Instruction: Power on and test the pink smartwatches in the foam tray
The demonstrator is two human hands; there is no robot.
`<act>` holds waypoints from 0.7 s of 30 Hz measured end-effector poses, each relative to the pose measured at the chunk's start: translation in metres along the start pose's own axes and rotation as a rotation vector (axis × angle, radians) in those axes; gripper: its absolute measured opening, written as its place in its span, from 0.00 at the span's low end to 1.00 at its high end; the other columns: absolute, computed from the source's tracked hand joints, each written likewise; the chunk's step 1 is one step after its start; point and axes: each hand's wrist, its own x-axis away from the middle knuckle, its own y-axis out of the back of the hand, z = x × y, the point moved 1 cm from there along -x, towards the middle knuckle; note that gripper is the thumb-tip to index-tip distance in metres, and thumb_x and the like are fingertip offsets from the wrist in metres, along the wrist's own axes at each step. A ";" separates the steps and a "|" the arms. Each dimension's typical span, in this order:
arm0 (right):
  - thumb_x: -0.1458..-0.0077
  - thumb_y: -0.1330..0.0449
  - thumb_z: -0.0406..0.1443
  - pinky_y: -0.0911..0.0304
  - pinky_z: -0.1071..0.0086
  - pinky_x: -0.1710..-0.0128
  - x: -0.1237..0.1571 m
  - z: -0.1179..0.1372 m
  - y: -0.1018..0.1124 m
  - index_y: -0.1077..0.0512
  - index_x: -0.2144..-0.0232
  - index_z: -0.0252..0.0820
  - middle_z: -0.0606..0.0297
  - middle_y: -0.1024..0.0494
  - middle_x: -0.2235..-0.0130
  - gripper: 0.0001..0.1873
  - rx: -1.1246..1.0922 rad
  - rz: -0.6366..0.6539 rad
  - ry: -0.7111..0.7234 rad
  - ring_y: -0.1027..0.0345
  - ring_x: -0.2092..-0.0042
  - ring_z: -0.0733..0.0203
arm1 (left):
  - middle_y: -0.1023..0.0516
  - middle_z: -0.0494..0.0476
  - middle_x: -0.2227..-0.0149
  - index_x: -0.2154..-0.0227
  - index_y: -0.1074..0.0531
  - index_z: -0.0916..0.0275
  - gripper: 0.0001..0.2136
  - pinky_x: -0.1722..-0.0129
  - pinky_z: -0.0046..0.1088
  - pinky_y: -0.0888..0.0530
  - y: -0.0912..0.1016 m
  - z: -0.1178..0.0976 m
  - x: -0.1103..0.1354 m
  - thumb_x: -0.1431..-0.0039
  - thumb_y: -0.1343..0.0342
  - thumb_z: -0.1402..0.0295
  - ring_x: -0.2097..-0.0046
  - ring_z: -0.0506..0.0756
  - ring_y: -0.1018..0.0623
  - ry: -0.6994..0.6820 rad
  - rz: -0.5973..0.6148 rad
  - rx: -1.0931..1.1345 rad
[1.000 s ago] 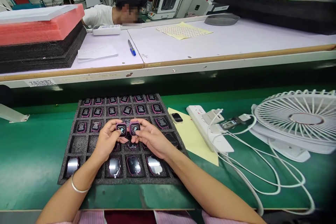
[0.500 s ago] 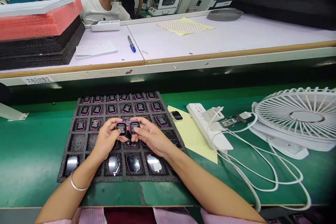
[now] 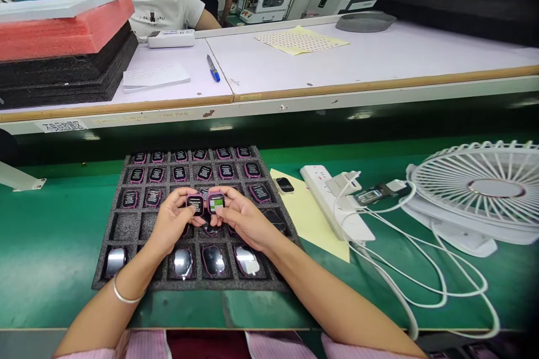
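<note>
Two purple-framed smartwatch bodies without straps are held side by side above a dark foam tray. My left hand is closed on the left smartwatch, whose black screen shows white text. Closed on the other smartwatch is my right hand, its thumb at the lower part of the screen, which shows green and white. Many tray compartments hold similar watches; the back rows have lit text screens, while a front-row watch has a dark, reflective one. My hands hide some middle compartments.
Right of the tray are a yellow sheet with a light-framed watch, a white power strip, looping cables and a white fan. A raised shelf runs behind, with foam stacks at both ends. Beyond it sits a person in white.
The right-hand watch's screen has switched from white text on black to a green and white display. Both hands keep their hold. The person behind the shelf has shifted left.
</note>
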 end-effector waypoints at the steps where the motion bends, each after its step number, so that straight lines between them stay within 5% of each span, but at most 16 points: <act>1: 0.50 0.35 0.34 0.38 0.67 0.67 0.000 0.000 0.000 0.33 0.51 0.43 0.66 0.25 0.64 0.22 0.001 0.005 0.007 0.29 0.70 0.63 | 0.23 0.56 0.58 0.57 0.33 0.62 0.18 0.71 0.27 0.23 0.000 0.000 0.000 0.52 0.38 0.67 0.74 0.51 0.20 -0.003 0.005 0.007; 7: 0.52 0.33 0.32 0.38 0.68 0.68 0.000 -0.002 -0.001 0.34 0.51 0.45 0.68 0.26 0.65 0.26 0.012 0.008 0.026 0.29 0.71 0.63 | 0.24 0.55 0.56 0.58 0.32 0.61 0.19 0.70 0.26 0.23 -0.001 0.003 -0.001 0.54 0.37 0.70 0.73 0.50 0.20 -0.034 0.037 0.004; 13: 0.45 0.36 0.47 0.38 0.67 0.73 -0.002 -0.004 0.002 0.33 0.57 0.44 0.69 0.27 0.68 0.19 -0.080 -0.042 -0.055 0.31 0.76 0.64 | 0.23 0.53 0.71 0.58 0.31 0.64 0.19 0.71 0.31 0.22 -0.001 0.001 0.001 0.47 0.40 0.56 0.74 0.54 0.20 0.055 0.034 0.053; 21: 0.49 0.31 0.43 0.40 0.69 0.71 -0.001 -0.006 0.003 0.32 0.55 0.44 0.71 0.28 0.71 0.22 -0.007 -0.035 -0.022 0.31 0.74 0.65 | 0.22 0.52 0.68 0.58 0.30 0.63 0.17 0.71 0.30 0.22 -0.001 0.000 0.002 0.51 0.40 0.63 0.74 0.54 0.20 0.056 0.054 0.068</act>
